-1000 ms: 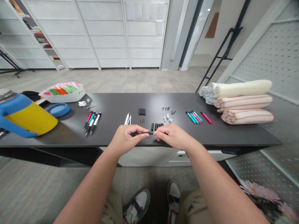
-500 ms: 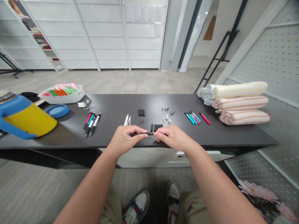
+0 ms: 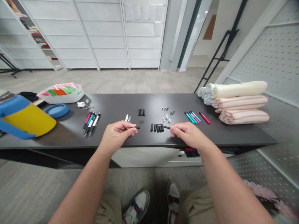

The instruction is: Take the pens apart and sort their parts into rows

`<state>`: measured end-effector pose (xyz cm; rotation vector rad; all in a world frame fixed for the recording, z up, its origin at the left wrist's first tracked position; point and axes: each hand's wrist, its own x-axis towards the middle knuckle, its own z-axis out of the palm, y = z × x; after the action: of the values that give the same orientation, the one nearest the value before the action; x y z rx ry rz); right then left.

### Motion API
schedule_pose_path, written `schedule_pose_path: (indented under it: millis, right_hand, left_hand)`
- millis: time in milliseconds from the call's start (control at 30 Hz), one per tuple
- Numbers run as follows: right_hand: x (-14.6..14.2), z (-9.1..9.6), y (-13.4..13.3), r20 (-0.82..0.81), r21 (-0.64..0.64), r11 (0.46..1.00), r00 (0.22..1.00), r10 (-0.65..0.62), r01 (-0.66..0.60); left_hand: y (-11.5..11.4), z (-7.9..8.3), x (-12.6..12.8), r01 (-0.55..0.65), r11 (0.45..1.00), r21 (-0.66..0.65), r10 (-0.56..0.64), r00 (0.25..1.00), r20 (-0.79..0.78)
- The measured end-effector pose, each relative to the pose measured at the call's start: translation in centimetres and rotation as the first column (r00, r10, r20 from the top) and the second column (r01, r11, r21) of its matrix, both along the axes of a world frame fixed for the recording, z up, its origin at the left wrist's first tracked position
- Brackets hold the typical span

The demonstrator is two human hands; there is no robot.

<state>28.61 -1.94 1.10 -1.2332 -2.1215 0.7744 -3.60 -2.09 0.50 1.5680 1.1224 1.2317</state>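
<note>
My left hand (image 3: 118, 133) is closed on a short black pen piece (image 3: 138, 127), whose end sticks out past the fingertips. Across a gap, my right hand (image 3: 185, 133) pinches a slim black pen barrel (image 3: 166, 127) that points left, with a thinner, lighter tip. Under that tip lie several short black sleeves (image 3: 158, 128) on the dark table. White refill tubes (image 3: 127, 118) lie just behind my left hand. Small springs (image 3: 141, 121) and a row of black pieces (image 3: 141, 112) are further back. Small white parts (image 3: 166, 118) and metal tips (image 3: 172, 112) sit behind the barrel.
Assembled pens (image 3: 91, 123) lie at left, near a blue-and-yellow jug (image 3: 30, 116), a blue lid (image 3: 56, 110) and a white basket (image 3: 63, 98). Coloured barrels (image 3: 192, 118), a red one (image 3: 205, 118) and rolled towels (image 3: 243, 102) are at right. The table's front edge runs below my hands.
My hands have moved apart, left hand leftward and right hand rightward. The black pen they held together is now in two pieces, one in each hand.
</note>
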Motion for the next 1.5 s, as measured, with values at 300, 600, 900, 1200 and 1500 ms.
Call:
schedule_pose_path:
  millis: [300,600,900,1200,1500]
  right_hand:
    - [0.4,-0.7,0.1,-0.158,0.004,0.996,0.983,-0.091,0.093]
    - [-1.2,-0.9,0.1,-0.166,0.019,0.980,0.967,-0.193,0.199]
    - [-2.0,-0.4,0.2,-0.066,0.079,0.956,0.958,-0.279,0.284]
    - [-2.6,-0.6,0.4,-0.019,0.156,0.887,0.899,-0.438,0.435]
    - [-2.9,-0.7,0.3,0.072,0.199,0.909,0.920,-0.385,0.365]
  left_hand:
    - [0.3,0.1,0.5,-0.002,0.990,0.141,0.029,0.982,-0.188]
    - [0.8,0.0,2.0,0.228,0.920,0.320,0.010,0.801,-0.598]
    - [0.7,-0.7,2.7,0.136,0.918,0.372,0.149,0.751,-0.643]
    - [0.3,-0.6,2.9,0.233,0.893,0.386,0.132,0.684,-0.717]
    - [-0.1,-0.1,3.0,0.353,0.859,0.372,0.048,0.667,-0.744]
